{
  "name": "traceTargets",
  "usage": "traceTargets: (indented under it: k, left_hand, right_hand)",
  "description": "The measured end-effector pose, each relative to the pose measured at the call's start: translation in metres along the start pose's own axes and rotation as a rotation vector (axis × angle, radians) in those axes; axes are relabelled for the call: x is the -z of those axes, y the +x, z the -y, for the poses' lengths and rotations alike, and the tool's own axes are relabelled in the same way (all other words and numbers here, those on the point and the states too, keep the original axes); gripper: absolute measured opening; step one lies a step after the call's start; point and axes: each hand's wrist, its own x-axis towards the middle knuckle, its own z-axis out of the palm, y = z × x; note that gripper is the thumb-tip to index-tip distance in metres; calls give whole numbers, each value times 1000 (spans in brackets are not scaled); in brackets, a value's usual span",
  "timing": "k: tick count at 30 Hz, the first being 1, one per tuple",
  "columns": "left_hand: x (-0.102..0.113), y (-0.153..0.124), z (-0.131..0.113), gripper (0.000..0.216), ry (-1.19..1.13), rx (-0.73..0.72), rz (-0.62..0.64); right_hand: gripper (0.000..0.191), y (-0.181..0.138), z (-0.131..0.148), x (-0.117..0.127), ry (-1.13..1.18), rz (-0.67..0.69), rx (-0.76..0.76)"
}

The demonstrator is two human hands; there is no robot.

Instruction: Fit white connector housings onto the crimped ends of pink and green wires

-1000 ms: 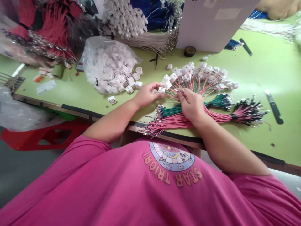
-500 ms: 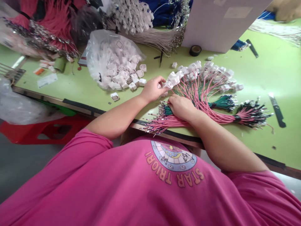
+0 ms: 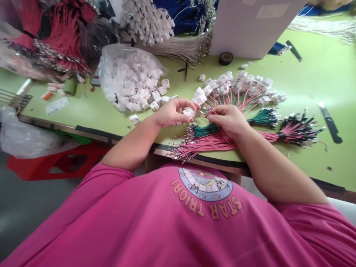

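My left hand (image 3: 170, 113) pinches a small white plastic connector (image 3: 189, 112) over the green table (image 3: 306, 78). Close beside it, my right hand (image 3: 228, 119) is closed on a thin wire whose tip points at the connector. Under my right wrist lie a bundle of pink wires (image 3: 207, 144) and a bundle of green wires (image 3: 205, 130) with metal terminals. Just beyond my hands spreads a fan of pink wires ending in white connectors (image 3: 239, 87).
A clear bag of loose white connectors (image 3: 129, 79) sits to the left. Red wire bundles (image 3: 58, 33), white wire bundles (image 3: 178, 46), a white box (image 3: 250, 26), a tape roll (image 3: 225, 58) and a dark tool (image 3: 329, 122) lie around. A red stool (image 3: 58, 161) stands below.
My right hand went down to the wire bundles, then lifted back up with a wire. My left hand reached toward the connector fan and drew back holding a connector.
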Motion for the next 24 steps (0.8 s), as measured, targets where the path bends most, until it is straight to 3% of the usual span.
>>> traceTargets:
  k: [6,14,20,24]
  left_hand:
    - [-6,4,9,61,-72,144,35]
    - [-9,4,2,44,-129,21,32]
    - [-7,2,9,59,7,61,-40]
    - [-8,4,13,69,-44,64,-27]
  right_hand:
    - [12,-7,1,-7,-109,-102,42]
    - [20,-6,-2,-6,-253,-113,74]
    - [20,-6,2,-6,-299,-75,64]
    - [19,-6,2,-6,-290,-72,67]
